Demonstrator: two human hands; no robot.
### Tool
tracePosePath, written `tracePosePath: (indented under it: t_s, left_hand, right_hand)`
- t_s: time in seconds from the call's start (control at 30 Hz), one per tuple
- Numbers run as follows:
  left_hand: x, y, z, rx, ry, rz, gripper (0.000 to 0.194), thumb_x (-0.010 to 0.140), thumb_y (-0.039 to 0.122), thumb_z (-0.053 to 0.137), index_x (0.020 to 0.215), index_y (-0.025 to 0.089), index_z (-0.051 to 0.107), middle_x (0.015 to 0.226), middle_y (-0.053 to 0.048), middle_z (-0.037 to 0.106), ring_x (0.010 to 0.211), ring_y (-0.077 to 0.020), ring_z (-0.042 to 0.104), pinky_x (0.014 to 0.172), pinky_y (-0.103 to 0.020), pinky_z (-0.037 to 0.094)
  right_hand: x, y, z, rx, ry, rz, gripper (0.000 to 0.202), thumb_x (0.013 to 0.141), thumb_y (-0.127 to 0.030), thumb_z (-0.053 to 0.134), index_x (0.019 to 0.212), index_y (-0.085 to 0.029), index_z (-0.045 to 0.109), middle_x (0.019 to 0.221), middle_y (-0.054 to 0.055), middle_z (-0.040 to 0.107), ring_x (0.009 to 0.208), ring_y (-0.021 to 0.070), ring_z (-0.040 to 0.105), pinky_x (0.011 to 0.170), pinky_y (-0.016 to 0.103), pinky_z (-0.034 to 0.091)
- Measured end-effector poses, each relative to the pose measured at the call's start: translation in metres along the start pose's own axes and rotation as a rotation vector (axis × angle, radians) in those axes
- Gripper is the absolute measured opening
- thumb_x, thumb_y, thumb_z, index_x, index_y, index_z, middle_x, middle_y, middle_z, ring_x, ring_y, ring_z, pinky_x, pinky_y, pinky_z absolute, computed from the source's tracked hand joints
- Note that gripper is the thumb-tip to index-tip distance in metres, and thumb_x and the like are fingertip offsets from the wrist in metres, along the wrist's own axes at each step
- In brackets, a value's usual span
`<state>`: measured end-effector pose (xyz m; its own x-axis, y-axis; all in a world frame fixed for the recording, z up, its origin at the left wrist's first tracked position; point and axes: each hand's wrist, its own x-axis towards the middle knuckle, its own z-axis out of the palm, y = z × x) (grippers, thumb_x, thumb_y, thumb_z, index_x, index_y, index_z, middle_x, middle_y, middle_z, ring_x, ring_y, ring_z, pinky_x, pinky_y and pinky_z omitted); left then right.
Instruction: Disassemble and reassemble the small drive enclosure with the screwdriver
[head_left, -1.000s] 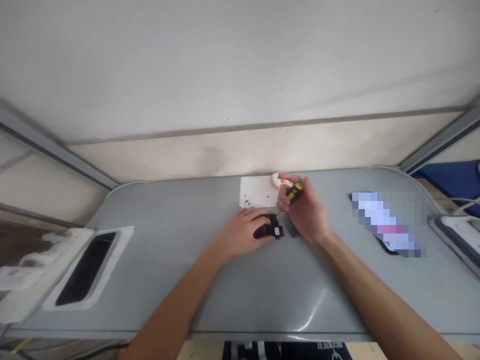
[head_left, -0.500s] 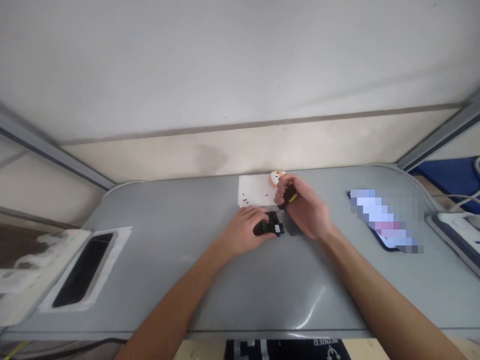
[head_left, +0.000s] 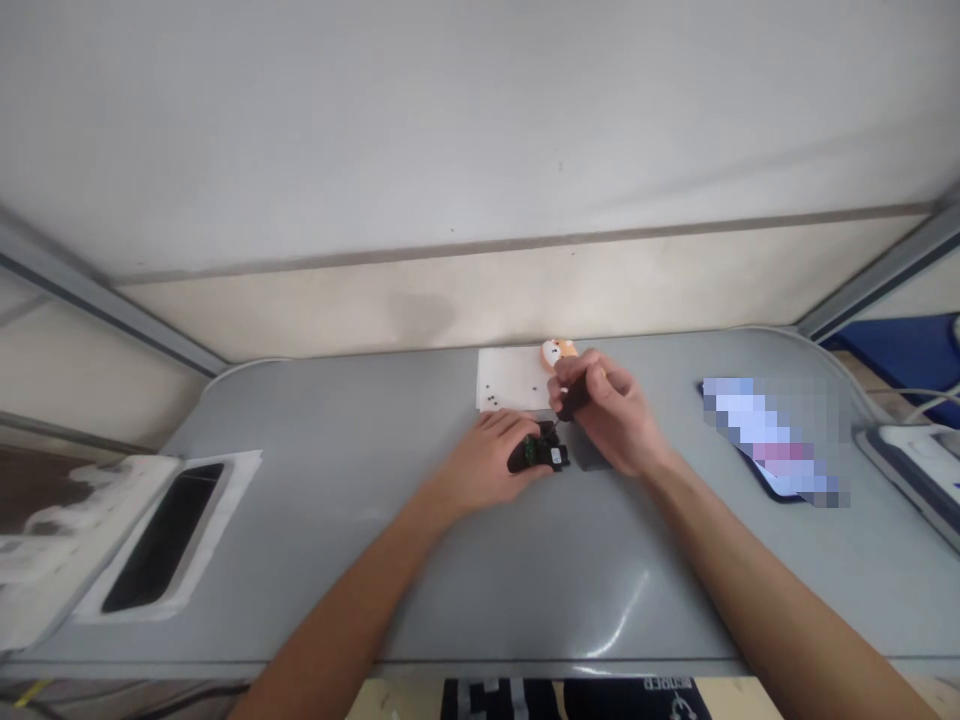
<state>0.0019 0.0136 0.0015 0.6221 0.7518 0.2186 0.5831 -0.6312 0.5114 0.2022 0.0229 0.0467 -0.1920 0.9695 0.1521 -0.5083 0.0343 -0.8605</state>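
My left hand (head_left: 491,460) is closed around a small black device (head_left: 555,457) with a green circuit board showing, and steadies it on the grey table. My right hand (head_left: 619,420) grips a dark-handled screwdriver (head_left: 576,397), tilted so that its thin shaft reaches down to the device. Whether the tip sits in a screw is too small to tell. Behind the hands lies a white paper (head_left: 510,372) with several tiny dark screws (head_left: 491,399). A dark grey block (head_left: 591,455) rests partly under my right hand.
An orange and white animal-faced item (head_left: 555,353) sits at the paper's back right corner. At the right lie a phone (head_left: 772,440) with a lit, blurred screen and a white device (head_left: 919,470). A black phone (head_left: 165,540) on white paper and a white power strip (head_left: 67,560) are at the left.
The fingers of my right hand have shifted round the screwdriver handle, with the thumb now bent over its top. My left hand and the black device have hardly moved.
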Motion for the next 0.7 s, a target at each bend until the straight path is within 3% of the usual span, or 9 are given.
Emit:
tracePosePath:
  t_s: [0.1, 0.2, 0.3, 0.43, 0.53, 0.6, 0.7]
  left_hand:
    - [-0.0002, -0.0005, 0.0012, 0.005, 0.009, 0.027, 0.027, 0.091, 0.041, 0.073, 0.110, 0.024, 0.063, 0.129, -0.004, 0.068, 0.124, -0.0249, 0.060, 0.110, -0.044, 0.043]
    - [-0.0003, -0.0011, 0.0013, 0.021, 0.019, 0.043, 0.022, 0.091, 0.040, 0.073, 0.105, 0.024, 0.066, 0.130, -0.005, 0.067, 0.123, -0.0244, 0.061, 0.109, -0.044, 0.044]
    - [-0.0004, -0.0027, 0.0013, 0.032, 0.025, 0.056, 0.022, 0.092, 0.042, 0.071, 0.105, 0.025, 0.068, 0.131, -0.005, 0.067, 0.123, -0.0242, 0.061, 0.109, -0.044, 0.045]
    - [-0.0009, -0.0056, 0.0025, 0.036, 0.034, 0.075, 0.023, 0.093, 0.043, 0.070, 0.107, 0.025, 0.069, 0.132, -0.004, 0.067, 0.124, -0.0235, 0.061, 0.111, -0.044, 0.044]
    - [-0.0011, -0.0066, 0.0035, 0.033, 0.047, 0.072, 0.023, 0.092, 0.043, 0.071, 0.107, 0.026, 0.070, 0.132, -0.005, 0.068, 0.123, -0.0241, 0.061, 0.110, -0.045, 0.045]
    - [-0.0009, -0.0066, 0.0037, 0.036, 0.051, 0.072, 0.024, 0.091, 0.043, 0.072, 0.108, 0.026, 0.071, 0.131, -0.005, 0.068, 0.123, -0.0246, 0.062, 0.109, -0.046, 0.046]
    - [-0.0004, -0.0062, 0.0032, 0.046, 0.049, 0.071, 0.023, 0.091, 0.043, 0.072, 0.107, 0.026, 0.071, 0.131, -0.006, 0.069, 0.122, -0.0250, 0.063, 0.109, -0.046, 0.046]
  right_hand:
    - [0.0009, 0.0030, 0.0006, -0.014, 0.059, -0.026, 0.045, 0.082, -0.053, 0.079, 0.079, -0.025, 0.044, 0.070, -0.005, 0.046, 0.059, 0.0115, 0.046, 0.058, 0.028, 0.039]
    - [0.0031, 0.0038, 0.0013, -0.012, 0.083, -0.049, 0.043, 0.086, -0.066, 0.067, 0.084, -0.027, 0.050, 0.062, -0.007, 0.032, 0.052, 0.0112, 0.031, 0.051, 0.027, 0.031]
    - [0.0036, 0.0007, 0.0000, 0.008, 0.071, -0.007, 0.042, 0.091, -0.068, 0.057, 0.095, -0.027, 0.061, 0.071, -0.002, 0.044, 0.060, 0.0138, 0.043, 0.058, 0.030, 0.041]
    - [0.0024, -0.0005, -0.0030, 0.029, 0.051, -0.010, 0.037, 0.084, -0.052, 0.077, 0.079, -0.024, 0.053, 0.087, 0.001, 0.055, 0.075, 0.0145, 0.056, 0.066, 0.030, 0.047]
    - [0.0036, 0.0029, -0.0037, 0.004, 0.102, -0.030, 0.049, 0.082, -0.054, 0.079, 0.076, -0.025, 0.040, 0.066, -0.005, 0.041, 0.055, 0.0107, 0.041, 0.053, 0.027, 0.037]
    - [0.0053, 0.0041, -0.0034, -0.024, 0.133, -0.051, 0.049, 0.084, -0.064, 0.071, 0.077, -0.026, 0.041, 0.061, -0.007, 0.028, 0.049, 0.0104, 0.027, 0.048, 0.027, 0.030]
    - [0.0064, 0.0015, -0.0025, 0.013, 0.111, -0.021, 0.043, 0.091, -0.070, 0.056, 0.087, -0.027, 0.054, 0.066, -0.005, 0.033, 0.053, 0.0127, 0.034, 0.051, 0.029, 0.036]
